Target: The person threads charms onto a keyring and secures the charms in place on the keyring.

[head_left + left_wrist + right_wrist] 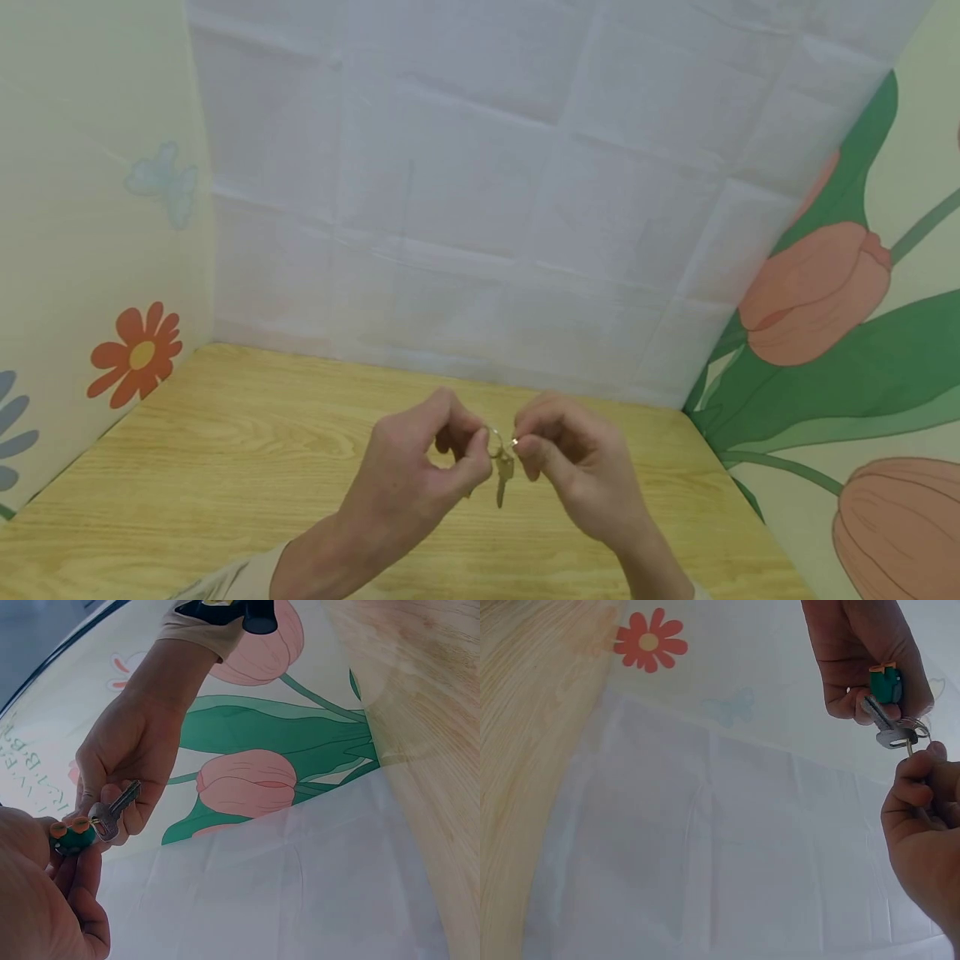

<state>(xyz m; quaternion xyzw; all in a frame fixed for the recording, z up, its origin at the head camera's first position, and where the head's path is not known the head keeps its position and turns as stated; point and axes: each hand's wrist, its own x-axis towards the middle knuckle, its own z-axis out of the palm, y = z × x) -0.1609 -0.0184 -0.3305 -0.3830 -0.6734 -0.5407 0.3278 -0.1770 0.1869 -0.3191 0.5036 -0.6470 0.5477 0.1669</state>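
Over the table, my left hand [423,471] pinches a metal key ring [493,435] between thumb and fingers. A key [501,483] hangs down from the ring between my hands. Against the left hand's fingers sits a small green charm with orange knobs [73,837], also a green piece in the right wrist view. My right hand [581,467] pinches a small shiny metal piece [514,443] right beside the ring; its fingertips hide most of it, and I cannot tell its kind. In the right wrist view the key [892,736] tilts beside the ring.
Beneath the hands lies a wood-grain tabletop [247,467]. A creased white sheet [465,208] stands behind it. Flower-printed panels flank the table, one on the left [90,250] and one with tulips on the right [817,300].
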